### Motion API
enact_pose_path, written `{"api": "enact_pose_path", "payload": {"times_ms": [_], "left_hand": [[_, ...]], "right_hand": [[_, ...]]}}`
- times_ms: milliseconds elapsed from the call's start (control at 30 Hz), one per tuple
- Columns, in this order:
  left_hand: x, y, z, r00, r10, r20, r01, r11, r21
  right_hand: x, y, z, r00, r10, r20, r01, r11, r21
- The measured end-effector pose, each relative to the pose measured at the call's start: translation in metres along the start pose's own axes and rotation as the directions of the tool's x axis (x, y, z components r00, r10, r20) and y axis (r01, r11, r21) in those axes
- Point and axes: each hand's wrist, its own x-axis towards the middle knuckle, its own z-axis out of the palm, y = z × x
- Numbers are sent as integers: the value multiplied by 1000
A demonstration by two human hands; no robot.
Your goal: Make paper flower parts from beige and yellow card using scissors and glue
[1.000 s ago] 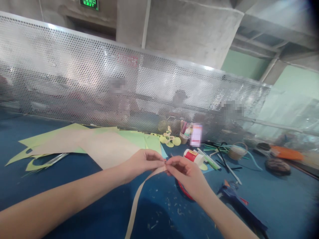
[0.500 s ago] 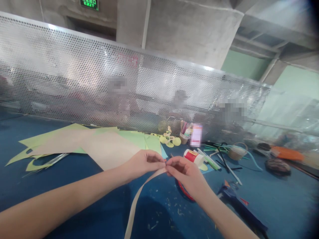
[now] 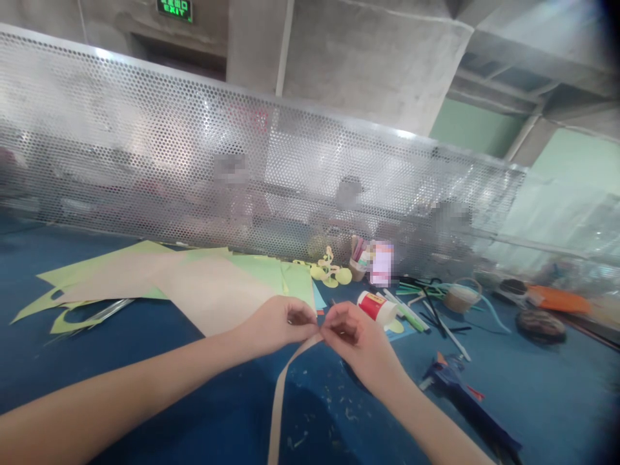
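A long, narrow strip of pale pinkish paper [image 3: 279, 400] hangs down from between my fingertips toward the bottom of the view. My left hand [image 3: 281, 323] pinches its upper end from the left, thumb against fingers. From the right, my right hand [image 3: 353, 332] pinches the same end, its fingertips almost meeting those of the left. The very tip of the strip is hidden by the fingers. Just behind the right hand lies a white bottle with a red label [image 3: 376, 307]. Pale sheets of paper [image 3: 213, 284] are spread behind the left hand.
A blue glue gun [image 3: 465, 400] lies at the right on the blue table [image 3: 203, 413]. Behind it are pipe cleaners [image 3: 443, 316], a small basket [image 3: 462, 296] and an orange item [image 3: 557, 298]. A yellow paper figure [image 3: 330, 268] stands before the perforated metal screen [image 3: 169, 161].
Both hands have dipped slightly, still pinching the strip's end. The hanging part of the strip has swung to the right. The red ring under my right hand is now hidden.
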Motion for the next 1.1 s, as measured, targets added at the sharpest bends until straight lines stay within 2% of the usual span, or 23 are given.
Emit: {"api": "enact_pose_path", "payload": {"times_ms": [100,233,333,467,633,800,933,1100], "left_hand": [[-3,5,1,998,54,-36,-50,993,108],[-5,8,1,997,61,-48,-54,991,122],[-2,4,0,997,54,-52,-48,993,111],[1,1,-2,1000,24,-4,-24,1000,6],[0,4,0,995,-100,25,104,964,-244],[0,-1,0,981,-180,67,192,903,-383],[0,-1,-1,979,-200,48,201,875,-440],[0,4,-1,971,-235,-44,185,855,-484]], "right_hand": [[1,2,-2,1000,28,8,-28,1000,-6],[2,3,-5,994,65,87,-64,998,-17],[1,2,-5,993,62,98,-61,998,-16],[1,2,-3,993,62,101,-63,998,7],[3,6,-3,993,88,84,-96,992,88],[3,7,-3,997,53,59,-59,994,96],[0,5,-2,999,-11,47,6,995,97],[-3,1,-1,975,-221,-31,211,959,-188]]}}
